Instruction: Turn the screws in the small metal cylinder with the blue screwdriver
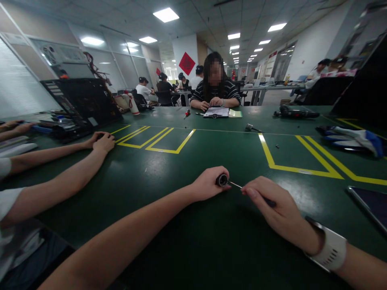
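At lower centre, a small screwdriver (238,187) is held above the green bench (187,241). The left hand (208,184) fingers are clamped on its black handle; the right hand (273,207) fingers are pinched on the shaft. It is judged light, rigid and best gripped at the handle.

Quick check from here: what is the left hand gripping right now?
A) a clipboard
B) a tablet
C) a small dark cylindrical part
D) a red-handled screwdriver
C: the left hand closes on a small dark cylindrical part, while the right hand holds a thin tool pointed at it.
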{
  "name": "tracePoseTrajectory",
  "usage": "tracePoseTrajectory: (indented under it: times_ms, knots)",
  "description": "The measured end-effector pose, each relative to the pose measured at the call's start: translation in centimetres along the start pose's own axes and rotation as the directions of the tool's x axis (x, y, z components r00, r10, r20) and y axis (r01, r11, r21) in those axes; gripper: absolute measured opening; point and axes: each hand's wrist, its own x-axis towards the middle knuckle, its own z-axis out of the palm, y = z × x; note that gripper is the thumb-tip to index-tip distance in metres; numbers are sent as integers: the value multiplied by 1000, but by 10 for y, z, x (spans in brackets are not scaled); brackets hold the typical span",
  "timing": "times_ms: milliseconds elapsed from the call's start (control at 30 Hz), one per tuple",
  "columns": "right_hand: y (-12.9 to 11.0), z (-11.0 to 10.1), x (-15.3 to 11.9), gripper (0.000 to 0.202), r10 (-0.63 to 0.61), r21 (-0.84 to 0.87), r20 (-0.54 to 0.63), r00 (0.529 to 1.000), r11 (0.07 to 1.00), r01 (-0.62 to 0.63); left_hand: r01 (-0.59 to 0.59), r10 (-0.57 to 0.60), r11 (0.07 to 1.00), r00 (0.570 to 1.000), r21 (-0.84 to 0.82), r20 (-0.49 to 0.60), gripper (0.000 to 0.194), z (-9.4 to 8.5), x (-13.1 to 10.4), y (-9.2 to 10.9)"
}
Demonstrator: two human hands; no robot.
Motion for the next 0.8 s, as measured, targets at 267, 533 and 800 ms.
tracePoseTrajectory:
  times_ms: [267,533,800]
  knots:
    - [-10,6,2,29,45,-27,57,997,999,-44,-56,45,983,997,173,67,14,2,2,3]
    - [10,9,8,37,579,595,72,812,628,-501,-105,98,987,993,119,68,14,-1,-1,2]
    - [5,10,1,34,531,507,10,847,728,-463,-70,69,994,997,80,15,14,-1,0,-1]
